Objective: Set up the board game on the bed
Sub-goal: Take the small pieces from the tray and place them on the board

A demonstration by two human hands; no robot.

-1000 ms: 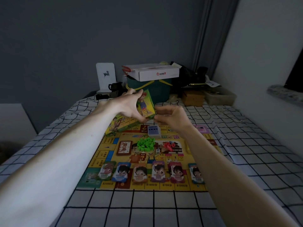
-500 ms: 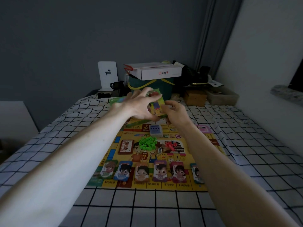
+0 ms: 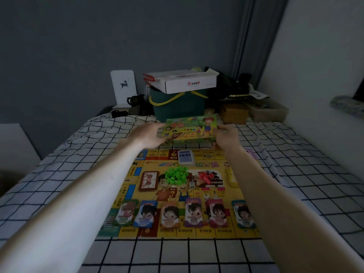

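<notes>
In the head view, both bare arms reach forward over a bed covered with a white sheet crossed by a black grid [image 3: 59, 174]. A flat green cardboard game box with cartoon children on its lid [image 3: 190, 128] lies face up at the far end of the bed, just beyond the far edge of the yellow printed game board [image 3: 226, 231] spread on the sheet. The left hand [image 3: 146, 136] is at the box's left end with its fingers [image 3: 157, 128] loosely extended against that side; the right hand [image 3: 226, 136] is at the box's right end with its fingers curled at that edge. Whether either hand truly clamps the box cannot be told through the blur.

On the board, a pale blue deck of cards [image 3: 186, 157] sits near the far edge. A heap of small green plastic houses [image 3: 176, 175] lies at the centre, with a few red plastic pieces [image 3: 205, 176] to its right and a white die [image 3: 192, 184] between and just in front of them. A brown-framed card stack [image 3: 149, 180] lies left of the green heap. Six character cards with cartoon faces [image 3: 193, 212] stand in a row along the near edge.

Behind the box, at the head of the bed, a dark green bin with yellow handles [image 3: 177, 107] carries a white cardboard carton [image 3: 183, 81]. A white rounded panel with a deer emblem [image 3: 123, 87] stands to its left.
</notes>
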